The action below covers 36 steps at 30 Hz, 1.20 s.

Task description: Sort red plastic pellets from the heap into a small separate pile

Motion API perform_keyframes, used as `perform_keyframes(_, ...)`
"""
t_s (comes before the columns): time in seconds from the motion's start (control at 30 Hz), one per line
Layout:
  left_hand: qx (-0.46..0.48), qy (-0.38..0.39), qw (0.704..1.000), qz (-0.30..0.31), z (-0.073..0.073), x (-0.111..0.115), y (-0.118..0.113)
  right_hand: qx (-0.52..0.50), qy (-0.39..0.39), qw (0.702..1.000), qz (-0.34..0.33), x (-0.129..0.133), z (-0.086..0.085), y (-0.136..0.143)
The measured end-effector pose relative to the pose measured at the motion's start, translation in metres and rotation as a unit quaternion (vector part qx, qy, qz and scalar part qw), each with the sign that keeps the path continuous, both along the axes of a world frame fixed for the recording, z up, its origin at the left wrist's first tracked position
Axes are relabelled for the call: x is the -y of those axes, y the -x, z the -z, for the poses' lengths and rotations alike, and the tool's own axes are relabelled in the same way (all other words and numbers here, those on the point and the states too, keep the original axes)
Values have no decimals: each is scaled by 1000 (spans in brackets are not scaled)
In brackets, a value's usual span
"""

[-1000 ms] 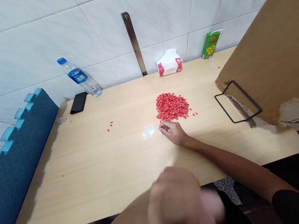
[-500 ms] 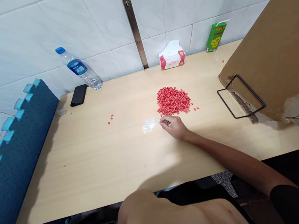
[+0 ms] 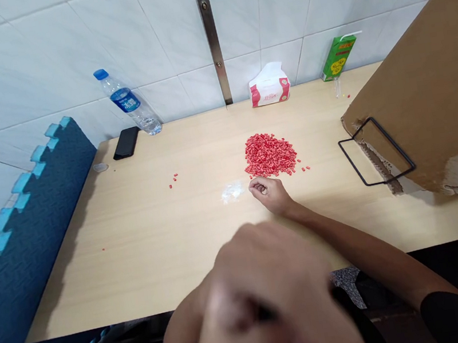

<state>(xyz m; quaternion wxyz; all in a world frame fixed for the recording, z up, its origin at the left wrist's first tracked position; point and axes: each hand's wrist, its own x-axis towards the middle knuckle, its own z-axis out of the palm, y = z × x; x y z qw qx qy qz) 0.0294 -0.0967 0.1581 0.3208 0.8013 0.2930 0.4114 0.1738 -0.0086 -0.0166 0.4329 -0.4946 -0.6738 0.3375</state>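
My right hand (image 3: 273, 193) rests on the table (image 3: 155, 253) with its fingers curled in. Whatever is inside the curl is hidden. Just beyond its knuckles lies a heap of small red cylindrical pieces (image 3: 270, 154), with a few strays at the right edge. Left of the fingertips is a small whitish, shiny patch (image 3: 232, 192), too indistinct to name. My left hand (image 3: 269, 263) is raised close to the camera, large and blurred, hiding part of the table's front edge. Its fingers look bent, but blur hides how they close.
Three red pieces (image 3: 173, 180) lie left of the heap. Along the tiled wall are a phone (image 3: 126, 143), a water bottle (image 3: 131, 103), a tissue pack (image 3: 270, 86) and a green drink carton (image 3: 338, 57). Cardboard (image 3: 424, 88) with a black wire frame (image 3: 376, 151) stands right; blue foam mats (image 3: 37, 225) left.
My left hand has swung into view at the bottom centre, where an arm close to the camera showed before. My right hand stays by the heap. The view has shifted slightly.
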Motion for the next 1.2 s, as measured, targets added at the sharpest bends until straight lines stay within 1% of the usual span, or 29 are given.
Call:
perform_keyframes(0.03,-4,-8,1000,10,4,-11,-6,-4,7,1000,-3,0,-1,-1)
perform_keyframes(0.07,-7,-17,1000,13,13,-22,-10,-9,14,1000,-11,1,-2,-1)
perform_keyframes(0.1,-3,-54,999,-5,24,-34,-13,-16,17,1000,-20,1,-3,-1)
perform_keyframes(0.13,-4,-96,995,-37,38,-45,-14,-23,18,999,-26,1,-3,-1)
perform_keyframes(0.17,-19,-118,990,-75,55,-57,-13,-29,17,999,-26,0,-3,-1)
perform_keyframes(0.23,-66,-135,978,-146,88,-77,-4,-42,16,999,-6,-1,-1,1)
perform_keyframes(0.3,-131,-160,964,-167,115,-90,7,-53,21,998,13,-3,1,2)
perform_keyframes(0.33,-154,-171,958,-170,126,-93,12,-59,23,998,15,-3,2,3)
perform_keyframes(0.4,-175,-178,951,-183,140,-94,19,-70,26,997,16,-4,2,4)
perform_keyframes(0.47,-188,-182,946,-189,147,-93,20,-70,29,997,20,-3,2,4)
perform_keyframes(0.53,-198,-188,944,-188,150,-93,19,-64,32,997,26,-3,1,3)
perform_keyframes(0.7,-208,-170,950,-161,152,-94,15,-69,29,997,23,-3,2,3)
perform_keyframes(0.9,-191,-134,957,-175,152,-93,14,-82,34,996,24,-3,3,3)
perform_keyframes(0.97,-171,-110,961,-188,153,-93,13,-83,37,996,26,-3,3,3)
perform_keyframes(1.1,-124,-29,972,-197,154,-93,11,-83,38,995,28,-3,4,2)
perform_keyframes(1.2,-94,18,974,-204,153,-93,10,-117,49,992,16,-3,3,1)
